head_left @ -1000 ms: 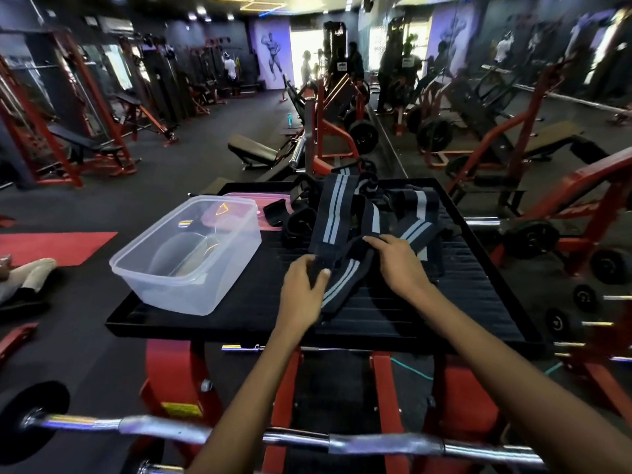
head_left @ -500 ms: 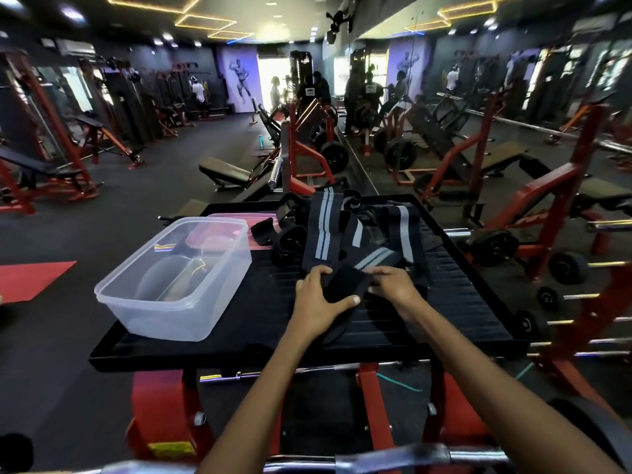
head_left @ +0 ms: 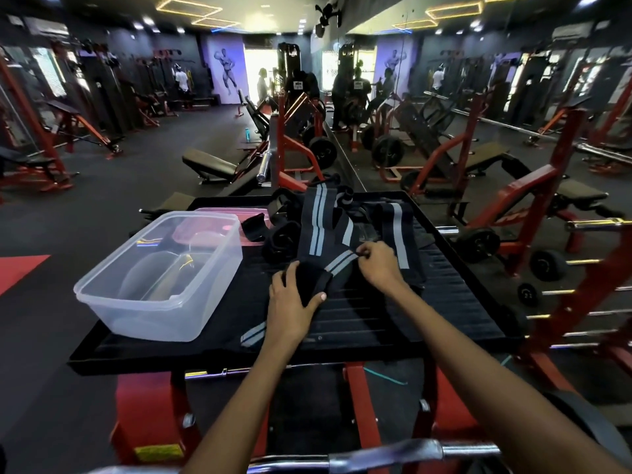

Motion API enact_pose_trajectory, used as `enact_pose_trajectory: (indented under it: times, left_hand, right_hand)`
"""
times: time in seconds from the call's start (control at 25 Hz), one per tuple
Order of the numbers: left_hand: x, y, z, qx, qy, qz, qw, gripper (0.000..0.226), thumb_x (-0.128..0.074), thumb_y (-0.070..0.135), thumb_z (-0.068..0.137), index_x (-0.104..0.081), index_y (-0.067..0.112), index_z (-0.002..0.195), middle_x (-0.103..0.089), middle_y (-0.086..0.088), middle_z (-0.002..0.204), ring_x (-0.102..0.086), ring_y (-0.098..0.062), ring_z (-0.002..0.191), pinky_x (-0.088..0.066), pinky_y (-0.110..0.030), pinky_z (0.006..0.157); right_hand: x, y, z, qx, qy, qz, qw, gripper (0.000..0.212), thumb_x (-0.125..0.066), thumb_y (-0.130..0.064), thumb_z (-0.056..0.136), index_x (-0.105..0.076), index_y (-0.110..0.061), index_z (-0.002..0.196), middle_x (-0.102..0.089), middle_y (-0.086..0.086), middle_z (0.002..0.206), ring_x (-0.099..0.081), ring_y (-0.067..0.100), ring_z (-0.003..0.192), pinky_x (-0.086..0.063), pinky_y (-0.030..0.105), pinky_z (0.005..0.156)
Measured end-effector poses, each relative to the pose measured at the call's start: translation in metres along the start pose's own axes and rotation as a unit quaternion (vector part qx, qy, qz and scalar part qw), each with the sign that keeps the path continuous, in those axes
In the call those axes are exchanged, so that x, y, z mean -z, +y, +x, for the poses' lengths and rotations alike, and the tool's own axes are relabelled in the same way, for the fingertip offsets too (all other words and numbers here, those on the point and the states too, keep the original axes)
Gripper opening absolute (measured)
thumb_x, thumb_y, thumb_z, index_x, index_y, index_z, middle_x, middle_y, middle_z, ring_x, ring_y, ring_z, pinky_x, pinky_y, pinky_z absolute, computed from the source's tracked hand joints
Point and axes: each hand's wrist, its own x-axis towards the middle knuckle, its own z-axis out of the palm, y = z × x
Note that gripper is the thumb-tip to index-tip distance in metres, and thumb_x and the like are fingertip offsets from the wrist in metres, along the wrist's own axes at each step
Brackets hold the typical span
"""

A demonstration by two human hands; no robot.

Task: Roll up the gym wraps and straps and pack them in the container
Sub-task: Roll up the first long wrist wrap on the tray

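A dark rubber floor (head_left: 113,206) ran the length of the gym. Left of the black tray table (head_left: 444,302), red-framed machines (head_left: 41,159) lined a dark wall. Beyond the table stood an incline bench (head_left: 208,164) and a plate-loaded red rack (head_left: 297,145). Right of it, a wall mirror (head_left: 513,107) reflected more benches. Far beyond, a bodybuilder mural (head_left: 225,71) flanked a bright doorway (head_left: 260,73), under yellow ceiling light strips (head_left: 191,10).

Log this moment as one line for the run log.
step: rolling | left hand: grips wrap's rolled end | right hand: pinches striped wrap | container: open, no wraps visible inside
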Motion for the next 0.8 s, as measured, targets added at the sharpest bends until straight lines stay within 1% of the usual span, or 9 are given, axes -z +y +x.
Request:
enact_pose_trajectory:
  times: [0.12,0.24,0.32,0.4,0.44,0.48,0.56,0.64,0.8]
  left_hand:
    - [0.004,0.002,-0.002,0.035,0.019,-0.026,0.999,0.096,-0.066,0.052,0.077,-0.014,0.015,0.148,-0.030,-0.010,0.144,-0.026,-0.026,0.136,-0.029,-0.039,0.110]
    - [0.004,0.001,-0.001,0.040,0.038,-0.031,0.998,0.082,-0.057,0.061,0.080,-0.032,0.009,0.138,-0.041,-0.010,0.136,-0.034,-0.025,0.130,-0.034,-0.037,0.106]
    - [0.005,-0.001,0.000,0.046,0.031,-0.047,0.997,0.077,-0.055,0.062,0.080,-0.036,0.011,0.134,-0.045,-0.008,0.133,-0.038,-0.022,0.126,-0.037,-0.035,0.103]
    - [0.004,-0.004,0.000,0.057,0.020,-0.059,0.996,0.079,-0.055,0.062,0.080,-0.033,0.012,0.136,-0.043,-0.007,0.135,-0.038,-0.021,0.127,-0.037,-0.035,0.103]
    - [0.004,-0.004,-0.001,0.061,0.013,-0.064,0.996,0.080,-0.054,0.063,0.080,-0.032,0.012,0.138,-0.042,-0.007,0.137,-0.038,-0.021,0.128,-0.038,-0.036,0.103]
    - [0.003,-0.005,-0.001,0.065,0.009,-0.067,0.996,0.082,-0.053,0.064,0.079,-0.030,0.013,0.139,-0.042,-0.007,0.138,-0.038,-0.021,0.129,-0.038,-0.037,0.104]
    - [0.002,-0.007,-0.001,0.067,0.004,-0.064,0.996,0.083,-0.053,0.064,0.079,-0.030,0.013,0.139,-0.041,-0.007,0.139,-0.038,-0.022,0.130,-0.039,-0.039,0.105]
    - [0.002,-0.008,0.000,0.067,0.004,-0.056,0.996,0.081,-0.055,0.063,0.080,-0.031,0.012,0.138,-0.043,-0.007,0.137,-0.039,-0.022,0.129,-0.040,-0.040,0.104]
    - [0.000,-0.007,0.002,0.056,-0.007,-0.010,0.998,0.074,-0.058,0.058,0.081,-0.035,0.012,0.133,-0.046,-0.007,0.132,-0.041,-0.023,0.124,-0.043,-0.041,0.098]
  right_hand:
    - [-0.003,-0.003,0.013,-0.005,-0.017,0.035,0.999,0.022,-0.051,-0.007,0.089,-0.066,-0.003,0.104,-0.067,0.015,0.107,-0.063,0.027,0.094,-0.048,0.030,0.080]
    - [-0.016,-0.032,0.032,0.033,-0.041,0.086,0.995,0.021,-0.053,-0.015,0.092,-0.064,-0.002,0.104,-0.065,0.011,0.097,-0.058,0.020,0.086,-0.041,0.023,0.074]
    - [-0.030,-0.051,0.056,0.004,-0.084,0.111,0.990,0.024,-0.052,-0.026,0.094,-0.060,-0.007,0.082,-0.054,0.005,0.077,-0.050,0.018,0.071,-0.038,0.028,0.066]
    - [-0.045,-0.061,0.086,-0.058,-0.109,0.104,0.987,0.042,-0.051,-0.038,0.093,-0.043,-0.010,0.063,-0.041,0.004,0.063,-0.040,0.020,0.057,-0.034,0.031,0.055]
    - [-0.050,-0.063,0.096,-0.086,-0.123,0.096,0.984,0.043,-0.054,-0.044,0.091,-0.047,-0.008,0.068,-0.046,0.006,0.067,-0.046,0.023,0.061,-0.041,0.032,0.059]
    - [-0.060,-0.061,0.107,-0.106,-0.144,0.113,0.977,0.041,-0.061,-0.044,0.086,-0.055,-0.004,0.081,-0.055,0.010,0.079,-0.055,0.027,0.074,-0.049,0.037,0.070]
    - [-0.064,-0.064,0.113,-0.153,-0.149,0.218,0.952,0.046,-0.076,-0.027,0.077,-0.059,0.004,0.108,-0.063,0.014,0.108,-0.061,0.031,0.098,-0.052,0.041,0.086]
    - [-0.052,-0.071,0.109,-0.173,-0.124,0.315,0.925,0.042,-0.073,-0.011,0.079,-0.058,0.005,0.115,-0.063,0.014,0.113,-0.061,0.031,0.102,-0.051,0.038,0.084]
    - [-0.010,-0.070,0.120,-0.165,-0.096,0.360,0.913,0.024,-0.056,-0.005,0.089,-0.059,0.000,0.112,-0.066,0.015,0.108,-0.064,0.031,0.093,-0.055,0.041,0.080]
